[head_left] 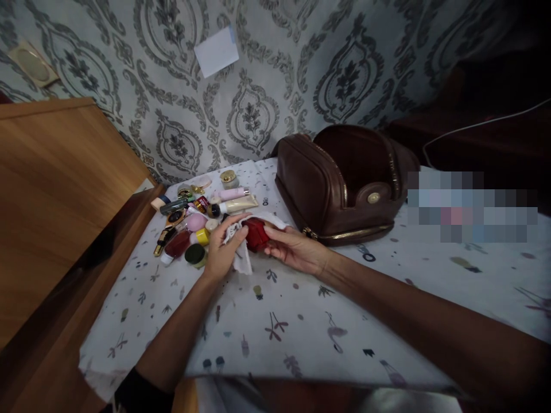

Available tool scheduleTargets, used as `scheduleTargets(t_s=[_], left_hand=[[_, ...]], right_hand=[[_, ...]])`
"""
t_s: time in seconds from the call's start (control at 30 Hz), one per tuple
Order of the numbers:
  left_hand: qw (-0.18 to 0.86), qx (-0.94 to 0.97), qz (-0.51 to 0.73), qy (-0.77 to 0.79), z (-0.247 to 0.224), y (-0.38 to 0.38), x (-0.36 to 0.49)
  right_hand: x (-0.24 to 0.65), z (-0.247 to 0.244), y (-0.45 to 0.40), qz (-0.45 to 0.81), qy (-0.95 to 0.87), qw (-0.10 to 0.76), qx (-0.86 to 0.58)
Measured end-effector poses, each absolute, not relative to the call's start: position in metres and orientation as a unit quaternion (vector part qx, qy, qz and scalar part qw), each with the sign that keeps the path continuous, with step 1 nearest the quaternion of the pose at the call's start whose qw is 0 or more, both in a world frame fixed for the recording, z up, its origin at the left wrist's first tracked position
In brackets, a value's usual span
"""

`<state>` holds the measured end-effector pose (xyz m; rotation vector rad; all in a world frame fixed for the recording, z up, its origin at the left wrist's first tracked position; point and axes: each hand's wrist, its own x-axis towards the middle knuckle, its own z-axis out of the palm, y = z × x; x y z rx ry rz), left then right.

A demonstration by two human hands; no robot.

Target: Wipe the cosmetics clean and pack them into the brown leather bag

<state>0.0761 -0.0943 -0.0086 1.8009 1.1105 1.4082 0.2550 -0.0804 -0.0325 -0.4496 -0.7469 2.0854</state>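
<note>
Both hands meet above the patterned tablecloth. My left hand (221, 246) is closed on a white cloth (243, 262), which lies against a glossy dark red item (256, 234) that looks like a small container. On the other side, my right hand (299, 249) pinches the red item between thumb and fingers. Its exact kind is not clear, as fingers and cloth cover part of it. Close to my left hand lie a dark green-lidded jar (195, 255), a yellow-capped item (200, 236) and a reddish bottle (177, 245).
An unzipped brown leather bag (307, 183) stands behind my right hand. Several cosmetics lie at the left, including a cream tube (239, 204), a pink tube (228, 194) and a gold-lidded jar (229, 178). A wooden panel (64, 189) borders the table's left side.
</note>
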Motion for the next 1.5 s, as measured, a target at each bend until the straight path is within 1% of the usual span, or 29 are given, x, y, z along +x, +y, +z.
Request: scheduleTargets(t_s=[0.13, 0.3, 0.43, 0.57, 0.73, 0.83, 1.17, 1.3, 1.5], left_hand=[[0.281, 0.720, 0.505, 0.384, -0.004, -0.096, 0.078], [0.299, 0.663, 0.538, 0.427, -0.008, -0.095, 0.079], [0.306, 0.619, 0.562, 0.455, -0.013, -0.093, 0.077], [0.304, 0.604, 0.571, 0.466, -0.014, -0.091, 0.074], [0.283, 0.710, 0.513, 0.391, -0.006, -0.096, 0.075], [0.272, 0.738, 0.499, 0.363, -0.001, -0.098, 0.077], [0.308, 0.642, 0.566, 0.415, -0.009, -0.096, 0.079], [0.289, 0.684, 0.530, 0.409, -0.006, -0.099, 0.079], [0.258, 0.797, 0.452, 0.306, 0.001, -0.099, 0.079]], right_hand=[[0.254, -0.036, -0.080, 0.833, -0.312, 0.415, -0.189], [0.255, -0.036, -0.079, 0.842, -0.309, 0.395, -0.200], [0.258, -0.030, -0.079, 0.866, -0.292, 0.372, -0.165], [0.260, -0.027, -0.080, 0.872, -0.271, 0.377, -0.157], [0.258, -0.034, -0.078, 0.860, -0.291, 0.376, -0.182], [0.256, -0.036, -0.079, 0.853, -0.295, 0.386, -0.193], [0.255, -0.033, -0.079, 0.842, -0.298, 0.403, -0.197], [0.254, -0.030, -0.080, 0.838, -0.312, 0.393, -0.217], [0.253, -0.028, -0.081, 0.834, -0.319, 0.385, -0.233]])
